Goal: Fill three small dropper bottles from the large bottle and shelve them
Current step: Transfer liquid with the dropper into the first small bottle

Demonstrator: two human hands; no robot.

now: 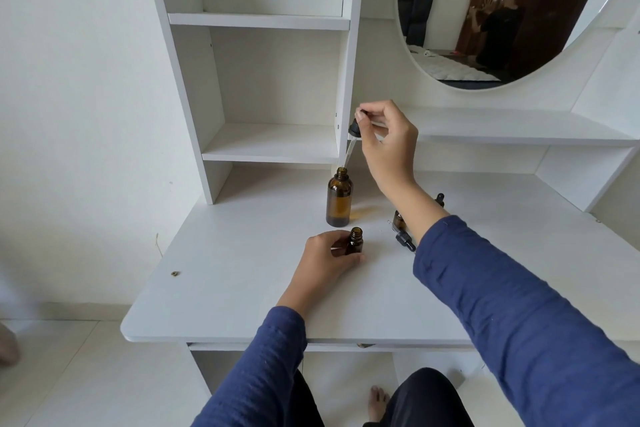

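On the desk, left grip clasps small bottle; right grip pinches dropper above large bottle

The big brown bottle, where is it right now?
In the head view the large bottle stands open mid-frame on the desk, in front of the shelf unit and behind the small bottle held by the left hand.

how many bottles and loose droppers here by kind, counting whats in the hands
large amber bottle: 1
small amber bottles: 3, one in the left hand, two partly behind the right forearm
droppers off their bottles: 2, one in the right hand, one lying on the desk
total: 6
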